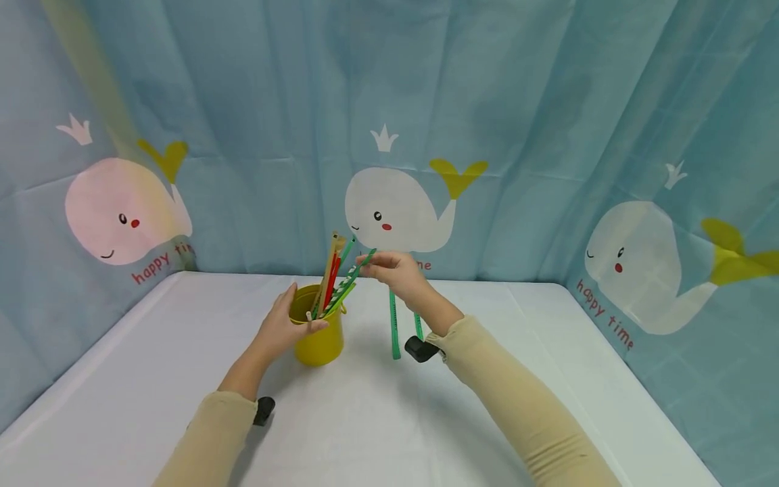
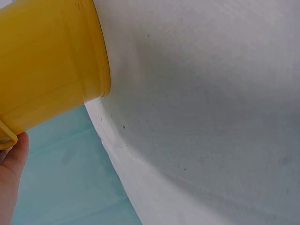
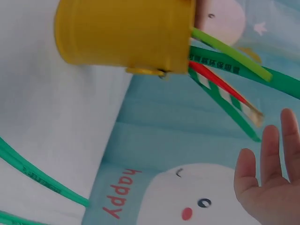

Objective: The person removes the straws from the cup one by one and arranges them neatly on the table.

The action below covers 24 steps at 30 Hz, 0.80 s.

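A small yellow bucket stands on the white table, holding several straws. My left hand grips its rim from the left, thumb on the near side; the left wrist view shows part of this hand beside the bucket's handle. With its fingertips my right hand pinches the upper end of a green wrapped straw, whose lower end is inside the bucket. Other straws lean there: a red one, a green-and-white striped one and a light green one. The straws' lower ends are mostly hidden by the bucket wall.
Two more green wrapped straws lie on the table to the right of the bucket, one longer in view, the other partly behind my right forearm. A blue curtain with whale prints encloses the table's back and sides.
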Motion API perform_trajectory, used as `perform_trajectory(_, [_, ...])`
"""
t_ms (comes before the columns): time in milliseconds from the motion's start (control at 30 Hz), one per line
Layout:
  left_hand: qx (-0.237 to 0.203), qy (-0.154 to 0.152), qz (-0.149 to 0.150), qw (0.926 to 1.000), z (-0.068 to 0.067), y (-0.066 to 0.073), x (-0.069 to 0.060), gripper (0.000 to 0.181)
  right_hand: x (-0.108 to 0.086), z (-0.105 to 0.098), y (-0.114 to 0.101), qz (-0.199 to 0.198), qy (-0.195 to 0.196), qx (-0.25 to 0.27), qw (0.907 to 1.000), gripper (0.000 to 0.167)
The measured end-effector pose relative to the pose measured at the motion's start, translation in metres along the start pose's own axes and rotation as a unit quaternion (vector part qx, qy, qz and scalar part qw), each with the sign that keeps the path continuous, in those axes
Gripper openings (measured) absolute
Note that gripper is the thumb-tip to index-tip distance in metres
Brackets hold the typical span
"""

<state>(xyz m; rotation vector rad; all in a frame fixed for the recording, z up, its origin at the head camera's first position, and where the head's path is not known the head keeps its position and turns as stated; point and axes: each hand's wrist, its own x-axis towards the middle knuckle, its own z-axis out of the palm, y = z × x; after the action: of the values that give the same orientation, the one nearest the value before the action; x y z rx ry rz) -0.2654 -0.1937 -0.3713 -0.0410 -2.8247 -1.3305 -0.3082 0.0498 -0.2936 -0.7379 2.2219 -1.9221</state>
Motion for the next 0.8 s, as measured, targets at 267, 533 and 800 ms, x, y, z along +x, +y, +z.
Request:
perform_trajectory(267, [-0.001, 0.001, 0.003, 1.0, 0.0, 0.0, 0.0, 0.118, -0.006, -0.025, -0.016, -0.056, 0.03, 0.029, 0.9976, 0.017])
perform_trajectory(533, [0.004, -0.001, 0.013, 0.9999, -0.001, -0.001, 0.002, 0.117, -0.013, -0.051, -0.031, -0.098, 0.07, 0.083, 0.9893, 0.015])
perform_trajectory(800, [0.01, -0.001, 0.014, 0.9999, -0.001, -0.002, 0.002, 0.117, -0.02, -0.077, -0.039, -0.149, 0.119, 0.152, 0.9699, 0.013])
